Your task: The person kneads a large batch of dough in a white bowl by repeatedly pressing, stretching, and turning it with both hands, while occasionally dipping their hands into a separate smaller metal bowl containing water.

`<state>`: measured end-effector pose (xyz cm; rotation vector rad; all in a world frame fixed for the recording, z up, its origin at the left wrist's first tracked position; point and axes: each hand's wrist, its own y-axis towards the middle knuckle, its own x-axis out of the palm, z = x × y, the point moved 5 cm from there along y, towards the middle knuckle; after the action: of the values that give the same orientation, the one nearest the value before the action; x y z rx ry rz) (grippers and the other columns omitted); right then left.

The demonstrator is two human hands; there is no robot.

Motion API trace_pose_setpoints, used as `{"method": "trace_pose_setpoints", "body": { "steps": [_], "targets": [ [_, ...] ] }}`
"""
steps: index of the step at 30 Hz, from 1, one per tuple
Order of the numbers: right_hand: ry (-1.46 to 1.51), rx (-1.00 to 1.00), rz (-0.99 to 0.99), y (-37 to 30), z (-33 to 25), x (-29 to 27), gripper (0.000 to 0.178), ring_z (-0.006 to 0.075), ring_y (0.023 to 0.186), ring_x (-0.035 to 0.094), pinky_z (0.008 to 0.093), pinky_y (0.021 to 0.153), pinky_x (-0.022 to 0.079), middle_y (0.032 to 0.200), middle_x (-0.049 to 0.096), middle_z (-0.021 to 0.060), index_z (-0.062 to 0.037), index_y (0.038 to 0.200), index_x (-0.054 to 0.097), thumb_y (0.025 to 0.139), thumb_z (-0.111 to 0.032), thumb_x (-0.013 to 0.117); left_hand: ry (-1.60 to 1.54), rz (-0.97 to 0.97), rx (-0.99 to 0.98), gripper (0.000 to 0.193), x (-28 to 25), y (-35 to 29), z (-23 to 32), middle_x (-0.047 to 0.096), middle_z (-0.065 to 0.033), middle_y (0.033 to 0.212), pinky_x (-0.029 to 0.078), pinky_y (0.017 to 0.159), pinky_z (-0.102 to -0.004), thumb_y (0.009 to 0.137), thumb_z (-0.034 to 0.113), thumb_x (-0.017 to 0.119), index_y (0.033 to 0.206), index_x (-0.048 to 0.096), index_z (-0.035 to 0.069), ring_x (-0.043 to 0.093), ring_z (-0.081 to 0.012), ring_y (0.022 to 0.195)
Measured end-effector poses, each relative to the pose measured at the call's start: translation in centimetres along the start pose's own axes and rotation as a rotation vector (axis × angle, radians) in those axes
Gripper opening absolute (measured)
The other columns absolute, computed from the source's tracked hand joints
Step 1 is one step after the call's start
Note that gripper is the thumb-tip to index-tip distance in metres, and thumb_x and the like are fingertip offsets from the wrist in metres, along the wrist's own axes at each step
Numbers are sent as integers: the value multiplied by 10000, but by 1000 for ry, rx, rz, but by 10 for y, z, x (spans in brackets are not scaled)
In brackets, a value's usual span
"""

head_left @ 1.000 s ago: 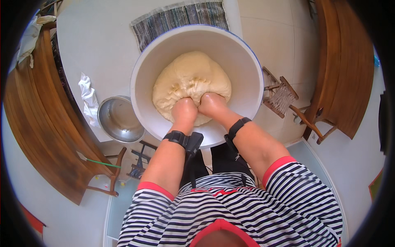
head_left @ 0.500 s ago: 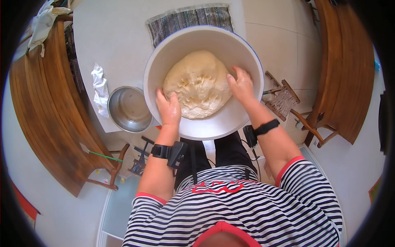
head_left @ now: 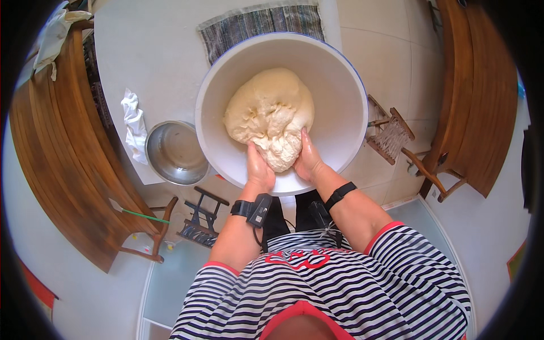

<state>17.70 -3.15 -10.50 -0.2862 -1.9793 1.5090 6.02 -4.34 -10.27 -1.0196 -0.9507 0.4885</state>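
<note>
A large pale lump of dough (head_left: 273, 102) lies in a wide white basin (head_left: 340, 96) with a blue rim. The near end of the dough is squeezed to a narrow bulge between my hands, and its top is creased and dented. My left hand (head_left: 259, 169) presses against the left side of that bulge, its fingers partly hidden beneath the dough. On the opposite side, my right hand (head_left: 309, 158) holds the dough with its fingers tucked along and under the edge. Both hands look wet or coated.
Left of the basin stands a metal bowl (head_left: 177, 153) with some liquid in it, beside a crumpled white cloth (head_left: 134, 124) on the white table (head_left: 147, 51). A striped mat (head_left: 260, 27) lies behind. Wooden benches (head_left: 68, 164) flank both sides, with a small woven stool (head_left: 391, 136) at right.
Both hands have come from the dough's two sides toward its near end and closed in. The near part of the dough is now gathered narrower between them.
</note>
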Motion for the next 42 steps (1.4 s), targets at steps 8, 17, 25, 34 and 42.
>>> {"method": "trace_pose_setpoints", "body": {
  "steps": [8, 17, 25, 34, 42],
  "targets": [
    [-754, -128, -171, -58, -58, 55, 488, 235, 1004, 586, 396, 873, 468, 1111, 608, 75, -60, 1173, 555, 889, -456, 548, 197, -44, 84, 453, 37, -59, 42, 549, -83, 1235, 429, 909, -351, 992, 335, 367, 1298, 444, 10, 551, -205, 1069],
    [-1791, -525, 152, 26, -110, 108, 438, 315, 735, 644, 393, 684, 507, 748, 657, 171, -58, 768, 679, 685, -488, 682, 1824, 443, 756, 363, 56, 32, 91, 600, -182, 869, 456, 799, -465, 882, 356, 548, 897, 557, -6, 563, -382, 848],
    [-1904, -428, 65, 47, -123, 104, 435, 325, 823, 647, 402, 748, 505, 868, 674, 172, -68, 906, 693, 722, -456, 631, 1829, 342, 452, 416, 67, 44, 88, 613, -220, 980, 449, 806, -476, 903, 391, 518, 1002, 550, -12, 565, -383, 985],
    [-1689, -890, 218, -57, -90, 118, 255, 300, 758, 644, 413, 665, 506, 766, 653, 148, -98, 760, 645, 725, -344, 703, 808, -1, 458, 536, 76, -22, 119, 401, -189, 1403, 287, 1068, -370, 991, 378, 388, 1332, 430, -33, 356, -289, 1307],
    [-2100, -488, 17, 48, -74, 99, 176, 327, 804, 662, 409, 700, 529, 860, 676, 169, -94, 789, 703, 747, -237, 610, 1628, -107, 814, 559, 46, 33, 60, 308, -259, 1442, 248, 1091, -411, 966, 342, 376, 1354, 371, -60, 321, -409, 1311]
  ]
}}
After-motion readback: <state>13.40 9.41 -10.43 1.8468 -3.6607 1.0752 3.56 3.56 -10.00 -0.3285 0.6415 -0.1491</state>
